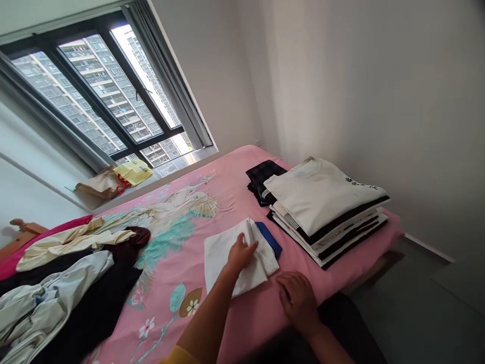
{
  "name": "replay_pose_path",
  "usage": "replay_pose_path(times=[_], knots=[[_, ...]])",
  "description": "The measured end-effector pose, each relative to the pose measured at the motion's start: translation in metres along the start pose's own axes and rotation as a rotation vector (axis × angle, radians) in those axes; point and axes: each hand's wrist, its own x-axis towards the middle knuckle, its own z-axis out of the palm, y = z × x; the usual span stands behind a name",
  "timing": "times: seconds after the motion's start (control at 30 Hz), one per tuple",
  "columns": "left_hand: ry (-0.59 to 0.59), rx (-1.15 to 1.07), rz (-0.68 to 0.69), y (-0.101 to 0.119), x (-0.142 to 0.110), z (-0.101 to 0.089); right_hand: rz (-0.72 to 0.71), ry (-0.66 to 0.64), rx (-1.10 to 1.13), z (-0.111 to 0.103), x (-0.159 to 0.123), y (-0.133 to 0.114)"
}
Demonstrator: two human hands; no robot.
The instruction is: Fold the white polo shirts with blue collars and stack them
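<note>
Pink floral bedsheet (pixel 227 202) covers a bed in the middle. At 8 o'clock lies a heap of loose clothes (pixel 71 278); toward 4 o'clock, a neat stack of folded garments (pixel 328 202), white topmost. At 6 o'clock lies a folded white garment (pixel 220 253), blue cloth (pixel 268 239) showing at its 2 o'clock edge. The left hand (pixel 241 254) rests on it, thumb and forefinger spread. The right hand (pixel 298 302), at 5 o'clock, lies on the sheet beside it, fingers together, loosely extended.

The bed (pixel 235 199) lies open beyond the folded white garment (pixel 220 258) and left of it, up to the loose clothes (pixel 76 283). Right of the garment, the clothes stack (pixel 326 202) blocks passage; the right hand's fingers (pixel 294 279) obstruct its near corner.
</note>
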Motion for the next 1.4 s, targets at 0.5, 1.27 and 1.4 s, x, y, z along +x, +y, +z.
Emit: replay_pose_path(times=[0.5, 1.27, 1.4], knots=[[-0.210, 0.511, 0.738, -0.003, 0.084, -0.042, 0.694, -0.414, 0.146, 0.008, 0.052, -0.063], [-0.432, -0.003, 0.210, -0.027, 0.156, -0.041, 1.193, -0.496, 0.645, 0.024, 0.052, -0.032], [-0.403, 0.043, 0.276, -0.029, 0.157, -0.042, 1.208, -0.450, 0.714, 0.023, 0.054, -0.032]])
